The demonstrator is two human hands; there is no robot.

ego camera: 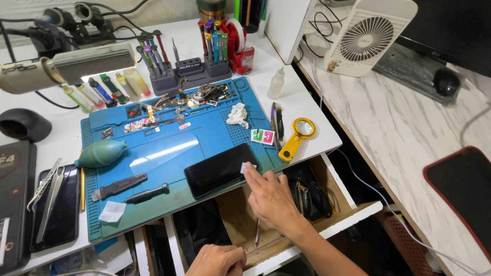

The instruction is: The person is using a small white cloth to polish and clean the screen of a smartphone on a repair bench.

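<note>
A black smartphone [221, 176] lies face up on the blue work mat [153, 153], near the mat's front edge, at about 5 o'clock from the mat's middle. Its screen is dark and glossy, unlit, and the body sits slightly askew, its right end tipped toward 1 o'clock. At the phone's right edge, roughly 3 o'clock on the device, a small white wipe [247, 167] rests against the glass.

The right hand [268, 197] reaches in from 5 o'clock, forearm crossing the open drawer [353, 202]. The palm faces down, the fingers are stretched out flat and lightly spread, and the fingertips [250, 171] press on the white wipe at the phone's edge; nothing is clasped, the hand lies open. The left hand [217, 259] sits low at 6 o'clock, at the bottom edge of the view, fingers curled loosely inward; whether it has hold of anything cannot be told.

At 9 o'clock from the phone lie a black-handled screwdriver [147, 193] and a dark flat tool [119, 186], with a green rubber air blower [101, 153] beyond them at 10 o'clock. At 2 o'clock a yellow magnifying glass [297, 139] rests on the white table [317, 138], near two small sachets [262, 136]. A tool rack [189, 69] stands at 12 o'clock.
</note>
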